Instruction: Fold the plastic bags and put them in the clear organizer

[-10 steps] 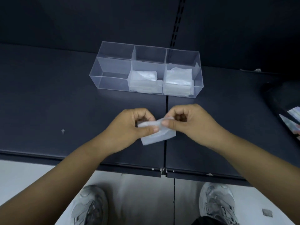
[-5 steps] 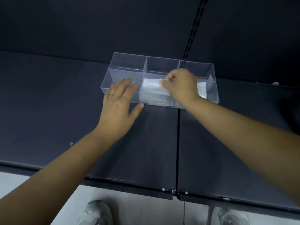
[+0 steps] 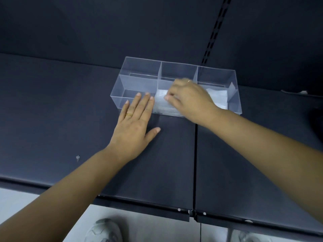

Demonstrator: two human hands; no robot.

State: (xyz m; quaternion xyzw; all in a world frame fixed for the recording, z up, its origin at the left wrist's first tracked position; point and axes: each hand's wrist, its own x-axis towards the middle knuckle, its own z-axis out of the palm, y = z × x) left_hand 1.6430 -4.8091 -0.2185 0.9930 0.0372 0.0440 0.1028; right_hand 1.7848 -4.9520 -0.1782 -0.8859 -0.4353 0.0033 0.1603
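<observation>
**Head view, sole view.**

- Item: clear organizer (image 3: 139, 67). It stands on the dark shelf (image 3: 70, 110) with its long axis running left to right across the person's front. It has three compartments side by side.
- Item: folded bag (image 3: 161, 102), white and translucent. It sits in the middle compartment on top of a stack of the same kind. A second stack (image 3: 218, 96) fills the right compartment.
- Item: right hand (image 3: 190, 100). It reaches over the front wall into the middle compartment with its fingers (image 3: 172, 95) curled. Thumb and forefinger seem to pinch the top bag, though blur makes the grip uncertain.
- Item: left hand (image 3: 136, 123). It lies flat with its fingers straight and slightly spread. The fingertips rest against the organizer's front wall at the left compartment, and the thumb lies out on the shelf. A gold ring (image 3: 129, 114) is on one finger.
- Relation of note: the bag lies directly under the right fingertips, just to their left. The right hand is therefore the nearer one. The left hand is beside the bag, one compartment over.
- Judgement: this is the placing step. The next move likely needs only a release straight down, then a lift clear of the wall.
- Sundry: a small scrap (image 3: 77, 157) on the shelf, and grey shoes (image 3: 103, 231) below.
</observation>
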